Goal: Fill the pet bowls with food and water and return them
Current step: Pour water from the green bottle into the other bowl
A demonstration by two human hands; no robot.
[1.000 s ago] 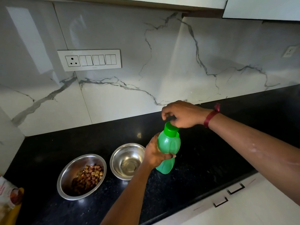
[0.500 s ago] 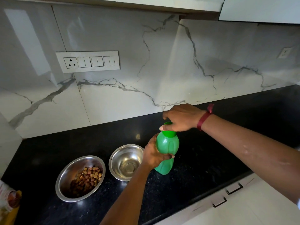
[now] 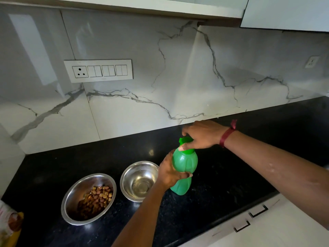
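Note:
A green plastic bottle [image 3: 184, 168] stands upright on the black countertop [image 3: 231, 172]. My left hand [image 3: 169, 172] grips its body from the left. My right hand [image 3: 201, 135] is closed over its green cap [image 3: 185, 140], whose flip lid is tilted up at the back. Just left of the bottle sits a steel bowl [image 3: 139, 180] with only a shiny bare bottom showing. Further left, a second steel bowl [image 3: 88, 198] holds brown kibble.
A pet food bag [image 3: 9, 227] pokes in at the bottom left corner. A white switch panel [image 3: 98, 70] is on the marble backsplash. White drawers with black handles [image 3: 258, 211] run below the counter edge.
My right hand has shifted on the cap and the flip lid now stands tilted up. The left hand and bottle stay in place.

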